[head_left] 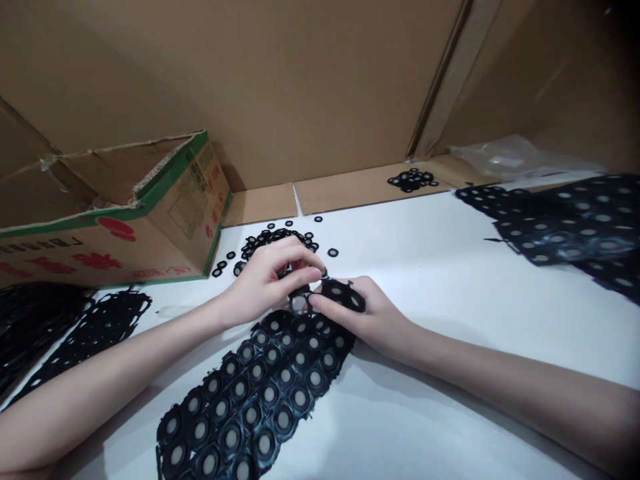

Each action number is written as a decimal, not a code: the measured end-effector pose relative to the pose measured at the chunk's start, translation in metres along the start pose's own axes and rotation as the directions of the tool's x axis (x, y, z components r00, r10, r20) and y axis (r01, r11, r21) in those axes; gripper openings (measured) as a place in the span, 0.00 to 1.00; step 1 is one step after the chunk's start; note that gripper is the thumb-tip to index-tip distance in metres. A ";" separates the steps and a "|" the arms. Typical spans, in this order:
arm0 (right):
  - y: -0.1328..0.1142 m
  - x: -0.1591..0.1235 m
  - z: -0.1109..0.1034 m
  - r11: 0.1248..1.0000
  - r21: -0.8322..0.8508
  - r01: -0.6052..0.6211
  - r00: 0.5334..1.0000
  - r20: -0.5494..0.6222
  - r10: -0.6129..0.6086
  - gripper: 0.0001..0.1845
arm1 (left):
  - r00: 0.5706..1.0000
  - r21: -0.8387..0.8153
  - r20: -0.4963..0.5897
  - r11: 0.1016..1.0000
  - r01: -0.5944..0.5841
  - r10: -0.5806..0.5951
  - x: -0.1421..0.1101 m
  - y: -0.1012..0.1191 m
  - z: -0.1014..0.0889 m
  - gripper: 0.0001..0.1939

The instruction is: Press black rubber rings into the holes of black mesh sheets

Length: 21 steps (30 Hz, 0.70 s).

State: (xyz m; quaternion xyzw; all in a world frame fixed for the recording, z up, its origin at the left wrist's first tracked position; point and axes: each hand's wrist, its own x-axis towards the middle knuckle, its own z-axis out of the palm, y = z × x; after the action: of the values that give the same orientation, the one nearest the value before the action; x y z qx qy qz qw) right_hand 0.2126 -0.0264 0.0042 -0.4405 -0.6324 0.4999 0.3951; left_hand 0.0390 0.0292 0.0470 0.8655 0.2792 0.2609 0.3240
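Note:
A black rubbery sheet of moulded rings with pale round centres slants across the white table toward me. Its far end is curled up in my right hand, whose thumb presses on the sheet near an opening. My left hand meets it there, thumb and forefinger pinched together at the sheet's edge. Whether a single ring lies in that pinch is hidden by the fingers. Just behind my left hand is a pile of loose black rings, partly covered by the hand, with several single rings scattered around it.
An open cardboard box with green edging stands at the left. Black perforated scrap sheet lies in front of it. More ring sheets are stacked at the right, near a clear plastic bag. A small ring heap sits by the cardboard wall.

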 end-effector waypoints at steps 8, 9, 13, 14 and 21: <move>-0.003 -0.002 -0.001 0.994 0.025 -0.110 0.992 0.057 0.108 0.17 | 0.889 -0.190 -0.433 0.979 0.072 -0.149 0.011 -0.022 -0.023 0.11; -0.002 -0.002 -0.001 0.991 0.047 -0.122 0.991 0.056 0.120 0.17 | 0.878 -0.167 -0.454 0.982 0.087 -0.155 0.013 -0.027 -0.028 0.10; 0.000 -0.002 0.000 0.971 0.209 -0.114 0.993 0.042 0.108 0.15 | 0.946 0.150 -0.279 0.966 0.209 -0.162 0.015 -0.041 -0.036 0.08; 0.000 -0.002 0.000 0.962 0.248 -0.112 0.994 0.037 0.106 0.14 | 0.961 0.246 -0.233 0.948 0.203 -0.146 0.015 -0.042 -0.035 0.09; -0.005 0.000 -0.002 0.953 0.299 -0.052 0.990 -0.106 0.088 0.11 | 0.989 0.115 -0.089 0.985 0.126 -0.116 0.004 -0.008 -0.022 0.18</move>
State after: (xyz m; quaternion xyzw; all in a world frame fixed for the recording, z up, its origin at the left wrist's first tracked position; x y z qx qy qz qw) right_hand 0.2134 -0.0269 0.0093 -0.4275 -0.5100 0.5755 0.4753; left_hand 0.0254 0.0463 0.0572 0.8535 0.3596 0.2586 0.2746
